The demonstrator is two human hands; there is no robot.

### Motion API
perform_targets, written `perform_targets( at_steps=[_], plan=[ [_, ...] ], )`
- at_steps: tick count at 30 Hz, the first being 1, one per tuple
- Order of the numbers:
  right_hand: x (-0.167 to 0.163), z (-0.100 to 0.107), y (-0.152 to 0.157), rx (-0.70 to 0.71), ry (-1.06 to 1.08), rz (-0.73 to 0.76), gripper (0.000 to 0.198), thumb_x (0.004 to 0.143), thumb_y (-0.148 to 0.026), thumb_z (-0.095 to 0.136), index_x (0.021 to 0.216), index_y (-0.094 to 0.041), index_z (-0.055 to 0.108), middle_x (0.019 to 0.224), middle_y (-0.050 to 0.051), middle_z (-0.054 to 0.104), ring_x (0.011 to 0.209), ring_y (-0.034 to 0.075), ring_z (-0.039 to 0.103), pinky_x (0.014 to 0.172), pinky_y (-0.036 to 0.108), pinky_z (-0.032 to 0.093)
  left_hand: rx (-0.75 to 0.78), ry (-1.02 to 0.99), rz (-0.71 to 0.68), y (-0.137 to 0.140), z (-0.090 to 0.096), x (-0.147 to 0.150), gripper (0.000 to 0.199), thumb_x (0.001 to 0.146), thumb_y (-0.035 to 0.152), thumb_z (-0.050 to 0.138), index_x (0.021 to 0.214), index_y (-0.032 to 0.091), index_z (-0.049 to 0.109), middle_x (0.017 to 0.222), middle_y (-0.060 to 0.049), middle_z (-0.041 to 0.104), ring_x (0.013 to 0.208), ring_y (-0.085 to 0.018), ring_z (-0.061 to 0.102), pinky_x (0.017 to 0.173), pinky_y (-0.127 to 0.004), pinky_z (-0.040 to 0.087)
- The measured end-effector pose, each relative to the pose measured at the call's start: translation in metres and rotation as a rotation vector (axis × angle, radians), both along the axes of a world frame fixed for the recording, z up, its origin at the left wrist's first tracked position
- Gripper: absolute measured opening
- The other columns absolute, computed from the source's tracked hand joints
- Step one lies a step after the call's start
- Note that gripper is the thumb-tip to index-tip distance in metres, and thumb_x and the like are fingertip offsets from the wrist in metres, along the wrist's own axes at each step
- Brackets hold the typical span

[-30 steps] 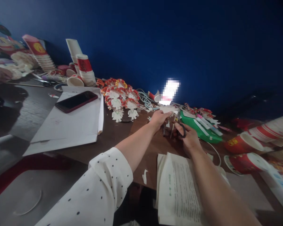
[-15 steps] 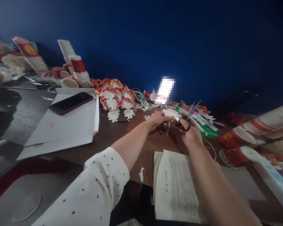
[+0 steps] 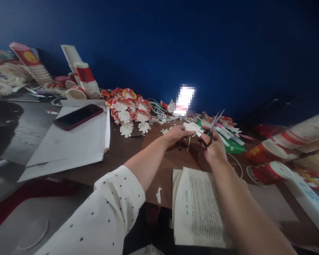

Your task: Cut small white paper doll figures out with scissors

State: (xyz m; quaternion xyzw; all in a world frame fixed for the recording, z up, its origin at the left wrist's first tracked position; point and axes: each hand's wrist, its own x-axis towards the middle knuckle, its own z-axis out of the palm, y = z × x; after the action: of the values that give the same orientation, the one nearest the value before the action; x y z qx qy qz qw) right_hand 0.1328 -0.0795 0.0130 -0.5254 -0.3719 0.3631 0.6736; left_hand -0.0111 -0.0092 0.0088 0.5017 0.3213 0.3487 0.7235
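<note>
My left hand (image 3: 177, 136) pinches a white paper cutout (image 3: 193, 129) between thumb and fingers, above the brown table. In my right hand (image 3: 214, 144) is a pair of scissors (image 3: 209, 137); its dark handles sit around my fingers and the slightly parted blades point up and away from the paper. Fingers of the right hand are close to the cutout's right edge; whether they touch it I cannot tell. Left of the hands stand several paper dolls (image 3: 126, 115) with white bodies and red frilled heads. Paper scraps (image 3: 164, 130) lie beside the left hand.
A phone (image 3: 79, 117) rests on a white folder (image 3: 69, 145) at left. Stacked paper cups (image 3: 87, 79) stand behind it. An open booklet (image 3: 199, 209) lies at the near edge. Pens (image 3: 230, 134) lie over a green packet (image 3: 235, 148); red cups (image 3: 267, 173) lie on their sides at right.
The scissors and both hands keep nearly the same pose. More of the white cutout shows flat between the hands. The whole view has shifted slightly.
</note>
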Motion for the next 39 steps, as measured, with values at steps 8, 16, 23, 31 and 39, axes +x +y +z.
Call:
perform_targets(
  at_steps=[8, 16, 23, 31, 39],
  plan=[
    [-0.0005, -0.0009, -0.0001, 0.058, -0.028, -0.012, 0.041, 0.054, -0.03, 0.086, 0.092, -0.025, 0.07, 0.075, -0.006, 0.057, 0.06, 0.008, 0.047, 0.049, 0.021, 0.032, -0.024, -0.031, 0.016, -0.0013, 0.0023, -0.0009, 0.04, 0.065, 0.033, 0.089, 0.068, 0.016, 0.052, 0.063, 0.003, 0.055, 0.056, -0.006, 0.048, 0.053, -0.022, 0.033],
    [-0.0012, -0.0004, 0.0007, 0.052, 0.011, -0.005, 0.046, 0.05, -0.028, 0.088, 0.093, -0.024, 0.072, 0.074, -0.006, 0.06, 0.061, 0.009, 0.048, 0.048, 0.02, 0.029, -0.052, -0.039, 0.023, -0.0034, 0.0066, -0.0019, 0.047, 0.058, 0.036, 0.093, 0.066, 0.016, 0.051, 0.061, 0.004, 0.054, 0.055, -0.006, 0.047, 0.052, -0.023, 0.03],
    [-0.0002, -0.003, 0.0021, 0.053, -0.003, 0.019, 0.046, 0.051, -0.03, 0.09, 0.093, -0.024, 0.072, 0.071, -0.007, 0.057, 0.056, 0.007, 0.043, 0.049, 0.021, 0.029, -0.071, -0.055, 0.011, -0.001, 0.003, -0.0008, 0.037, 0.068, 0.031, 0.088, 0.07, 0.016, 0.053, 0.063, 0.003, 0.055, 0.054, -0.006, 0.048, 0.052, -0.022, 0.032],
    [-0.0001, -0.0041, 0.0021, 0.046, -0.028, -0.001, 0.048, 0.052, -0.032, 0.088, 0.096, -0.025, 0.073, 0.072, -0.007, 0.056, 0.056, 0.007, 0.044, 0.049, 0.021, 0.031, -0.076, -0.062, -0.008, -0.0028, 0.0047, -0.0018, 0.035, 0.069, 0.026, 0.087, 0.069, 0.015, 0.053, 0.062, 0.003, 0.055, 0.055, -0.007, 0.049, 0.052, -0.022, 0.033],
    [-0.0009, -0.0036, 0.0035, 0.042, -0.032, -0.066, 0.047, 0.05, -0.03, 0.087, 0.093, -0.022, 0.071, 0.07, -0.005, 0.06, 0.061, 0.01, 0.051, 0.05, 0.021, 0.033, -0.046, -0.125, 0.066, 0.0026, -0.0023, 0.0024, 0.027, 0.071, 0.025, 0.085, 0.072, 0.013, 0.06, 0.059, 0.003, 0.056, 0.049, -0.005, 0.043, 0.049, -0.021, 0.029]
  ],
)
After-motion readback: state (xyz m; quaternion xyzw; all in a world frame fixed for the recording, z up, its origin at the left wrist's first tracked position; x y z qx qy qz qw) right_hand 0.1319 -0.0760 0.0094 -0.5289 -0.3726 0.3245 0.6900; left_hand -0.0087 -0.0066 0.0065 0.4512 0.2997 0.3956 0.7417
